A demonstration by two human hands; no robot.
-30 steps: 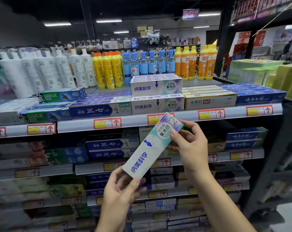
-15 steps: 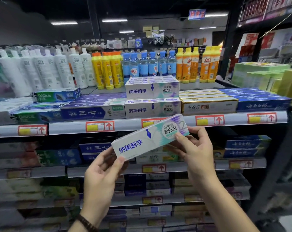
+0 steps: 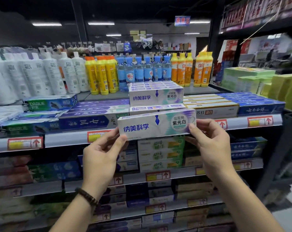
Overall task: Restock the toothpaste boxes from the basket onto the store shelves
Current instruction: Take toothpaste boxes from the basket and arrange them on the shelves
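Toothpaste box is held level before the top shelf edge, in front of the matching stack. Left hand and right hand each pinch one end, fingers curled. Judged light, stiff cardboard, crushable; end grips suit. Half a second earlier it sat lower and tilted.

A toothpaste box is lying level between the two hands, in front of the edge of the top shelf. The left hand is holding its left end and the right hand its right end. Just behind the box, a stack of boxes is sitting on the shelf, with other boxes to its left and more boxes to its right. A row of bottles is standing behind them. Lower shelves are running beneath the hands.
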